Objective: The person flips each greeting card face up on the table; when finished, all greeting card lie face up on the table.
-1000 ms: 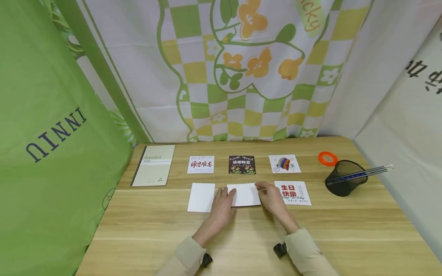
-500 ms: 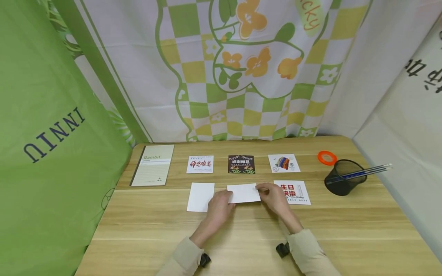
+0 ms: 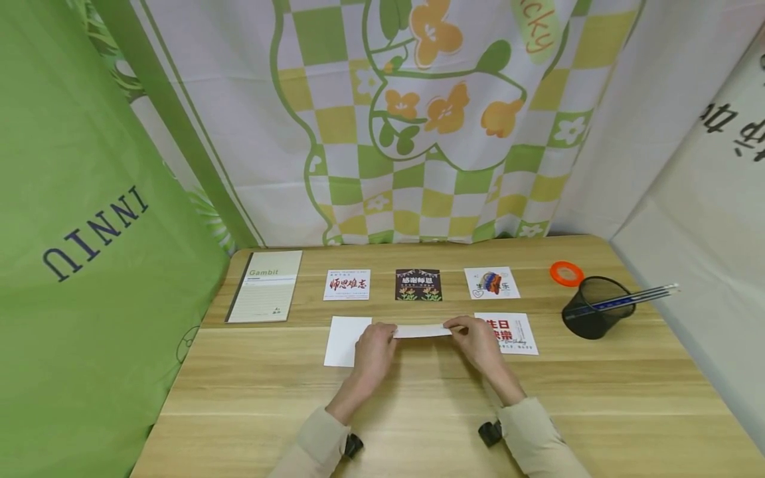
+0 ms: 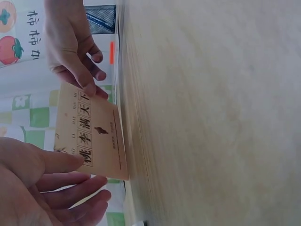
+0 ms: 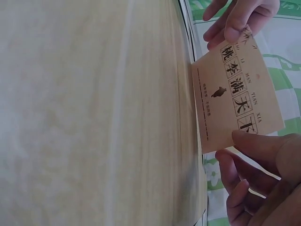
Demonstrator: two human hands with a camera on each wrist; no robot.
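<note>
Between both hands a small card point(image 3: 423, 330) is stood up on edge over the table, its white back seen as a narrow strip in the head view. Its tan printed face, with a row of black characters, shows in the left wrist view as the same card point(image 4: 106, 136). My left hand point(image 3: 373, 348) pinches one end with the thumb on the printed face. At the other end, my right hand point(image 3: 478, 342) pinches it likewise. A blank white card point(image 3: 345, 340) lies partly behind the left hand. Beside the right hand lies a card with red characters point(image 3: 518, 334).
Farther back lie a white card with red script point(image 3: 346, 285), a dark flowered card point(image 3: 418, 285) and a white card with a colourful drawing point(image 3: 493, 283). A notebook point(image 3: 265, 289) is at left. At right are an orange tape roll point(image 3: 566, 273) and a black mesh pen cup point(image 3: 588, 322) with pencils.
The card, flat with its white back up a second ago, has been lifted and tilted upright. The left hand has shifted from lying on it to pinching its end.
</note>
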